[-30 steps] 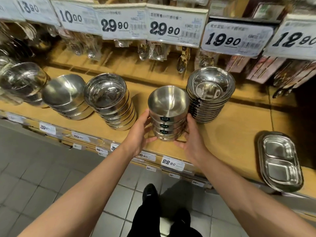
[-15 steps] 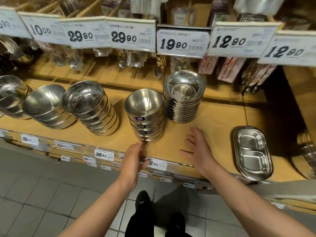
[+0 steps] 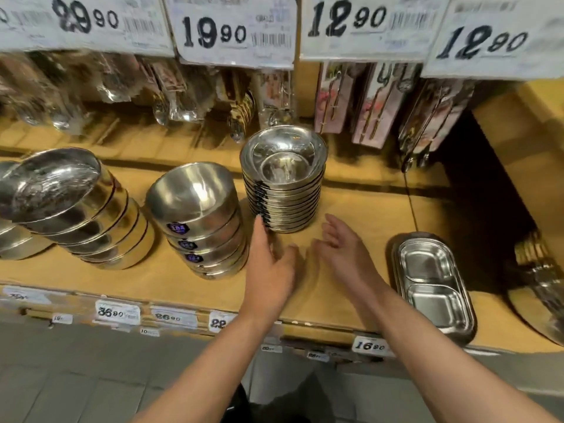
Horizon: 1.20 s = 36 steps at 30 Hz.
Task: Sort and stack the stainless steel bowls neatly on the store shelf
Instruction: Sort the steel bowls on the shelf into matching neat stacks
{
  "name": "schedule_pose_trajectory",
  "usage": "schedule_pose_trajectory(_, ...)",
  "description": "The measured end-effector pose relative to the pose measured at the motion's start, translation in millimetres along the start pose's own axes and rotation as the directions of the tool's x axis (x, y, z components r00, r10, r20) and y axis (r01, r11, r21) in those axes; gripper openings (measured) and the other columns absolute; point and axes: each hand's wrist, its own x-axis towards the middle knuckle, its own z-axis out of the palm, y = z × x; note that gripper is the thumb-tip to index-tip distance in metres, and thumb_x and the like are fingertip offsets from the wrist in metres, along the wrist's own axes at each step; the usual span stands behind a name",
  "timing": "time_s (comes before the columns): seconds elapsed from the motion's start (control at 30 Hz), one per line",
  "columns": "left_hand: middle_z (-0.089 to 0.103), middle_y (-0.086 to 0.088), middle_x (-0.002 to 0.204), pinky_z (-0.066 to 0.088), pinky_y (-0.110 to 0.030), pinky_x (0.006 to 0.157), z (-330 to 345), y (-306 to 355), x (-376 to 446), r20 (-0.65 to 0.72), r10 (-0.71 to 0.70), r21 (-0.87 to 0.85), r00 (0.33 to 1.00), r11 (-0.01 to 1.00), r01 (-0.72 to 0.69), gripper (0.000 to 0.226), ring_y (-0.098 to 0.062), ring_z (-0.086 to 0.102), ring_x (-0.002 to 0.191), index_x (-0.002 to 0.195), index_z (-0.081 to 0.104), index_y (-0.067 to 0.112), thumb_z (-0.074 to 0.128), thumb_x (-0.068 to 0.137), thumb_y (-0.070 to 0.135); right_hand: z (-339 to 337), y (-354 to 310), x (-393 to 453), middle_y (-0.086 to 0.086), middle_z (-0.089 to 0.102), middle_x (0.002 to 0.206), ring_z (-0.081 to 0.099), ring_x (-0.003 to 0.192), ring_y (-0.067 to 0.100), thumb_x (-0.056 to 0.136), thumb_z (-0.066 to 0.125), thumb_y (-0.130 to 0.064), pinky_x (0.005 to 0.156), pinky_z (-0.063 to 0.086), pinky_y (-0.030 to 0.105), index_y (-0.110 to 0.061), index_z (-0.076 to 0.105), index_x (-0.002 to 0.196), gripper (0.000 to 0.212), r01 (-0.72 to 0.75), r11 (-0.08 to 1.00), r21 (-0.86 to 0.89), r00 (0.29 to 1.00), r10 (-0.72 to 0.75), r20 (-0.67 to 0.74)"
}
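My hands, left [image 3: 270, 264] and right [image 3: 343, 250], hang open and empty; price tags [image 3: 236, 30] at 12 o'clock read 19.90 and 12.90.

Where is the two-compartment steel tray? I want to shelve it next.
In the head view, the two-compartment steel tray lies flat at the shelf's right front, right of the right hand.

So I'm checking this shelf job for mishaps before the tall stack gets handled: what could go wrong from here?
The tall stack of shallow bowls is many bowls high; a push low down by the left hand could topple it. The stickered bowl stack stands close beside it and might get knocked. The leaning stack farther left already tilts and could slide if the shelf is jolted.
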Motion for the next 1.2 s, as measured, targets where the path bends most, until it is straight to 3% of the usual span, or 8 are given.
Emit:
schedule_pose_trajectory(0.1,0.042,0.001,0.159,0.025,-0.043,0.125,6,-14,11,-0.045,0.007,0.047,0.999,0.999,-0.005,0.085,-0.013,0.035,0.148,0.16,0.023,0.019,0.059,0.087,-0.006,2,4,20,-0.002,0.037,0.161,0.036,0.144,0.01,0.091,0.069,-0.006,0.082,0.035,0.004,-0.029,0.025,0.159,0.084,0.004,0.997,0.071,1.0,-0.005,0.016)
schedule_pose_trajectory(0.23,0.042,0.004,0.157,0.025,-0.041,0.125,10,-16,21,-0.105,0.072,0.058,0.992,0.996,-0.066,0.089,-0.01,0.035,0.147,0.159,0.025,0.02,0.059,0.083,-0.01,4,0,42,-0.018,0.045,0.146,0.037,0.145,0.008,0.086,0.072,0.002,0.1,0.041,0.018,-0.03,0.023,0.16,0.094,0.058,0.99,0.132,0.995,-0.068,0.072)
schedule_pose_trajectory(0.43,0.058,0.012,0.134,0.039,-0.03,0.115,14,-12,35,-0.203,0.119,0.039,0.972,0.993,-0.114,0.075,-0.001,0.053,0.127,0.142,0.041,0.03,0.058,0.082,-0.012,5,-8,57,-0.042,0.068,0.094,0.062,0.094,-0.022,0.084,0.062,0.019,0.076,0.049,0.004,-0.044,0.041,0.133,0.082,0.145,0.976,0.163,0.975,-0.169,0.147)
schedule_pose_trajectory(0.73,0.048,0.002,0.151,0.033,-0.04,0.121,20,-15,43,-0.18,0.173,0.053,0.968,0.985,-0.167,0.087,-0.011,0.042,0.142,0.156,0.028,0.022,0.056,0.083,-0.016,5,-3,56,-0.047,0.064,0.1,0.059,0.103,-0.022,0.085,0.066,0.01,0.083,0.047,0.004,-0.049,0.028,0.141,0.09,0.165,0.969,0.182,0.974,-0.19,0.126)
schedule_pose_trajectory(0.83,0.037,-0.005,0.159,0.035,-0.019,0.116,24,-18,34,-0.148,0.166,0.069,0.975,0.985,-0.157,0.085,-0.016,0.034,0.149,0.161,0.02,0.015,0.056,0.089,-0.014,-2,-3,47,-0.043,0.065,0.108,0.059,0.11,-0.018,0.085,0.068,0.005,0.092,0.048,0.009,-0.042,0.034,0.151,0.089,0.16,0.969,0.189,0.979,-0.181,0.099)
schedule_pose_trajectory(0.9,0.039,-0.003,0.158,0.034,-0.004,0.105,27,-16,24,-0.131,0.172,0.054,0.976,0.985,-0.167,0.079,-0.012,0.036,0.146,0.161,0.022,0.015,0.056,0.095,-0.009,-10,-1,36,-0.043,0.065,0.11,0.058,0.112,-0.017,0.086,0.069,0.002,0.095,0.047,0.011,-0.056,0.039,0.138,0.084,0.174,0.967,0.185,0.978,-0.191,0.078)
schedule_pose_trajectory(1.1,0.042,0.006,0.156,0.036,-0.022,0.116,35,-18,-10,-0.048,0.133,-0.008,0.99,0.991,-0.133,0.073,-0.006,0.038,0.144,0.159,0.027,0.024,0.06,0.098,0.002,-29,-1,-3,-0.02,0.062,0.137,0.052,0.131,0.001,0.087,0.074,-0.02,0.114,0.038,0.035,-0.044,0.044,0.145,0.07,0.182,0.967,0.177,0.979,-0.196,0.064)
schedule_pose_trajectory(1.2,0.054,0.025,0.138,0.039,-0.025,0.112,27,-22,-8,-0.061,0.127,-0.031,0.99,0.991,-0.129,0.055,0.001,0.048,0.134,0.143,0.045,0.037,0.06,0.096,0.013,-35,5,-16,-0.017,0.057,0.145,0.049,0.135,0.002,0.089,0.07,-0.022,0.116,0.039,0.037,-0.053,0.042,0.145,0.07,0.118,0.964,0.239,0.992,-0.125,0.014)
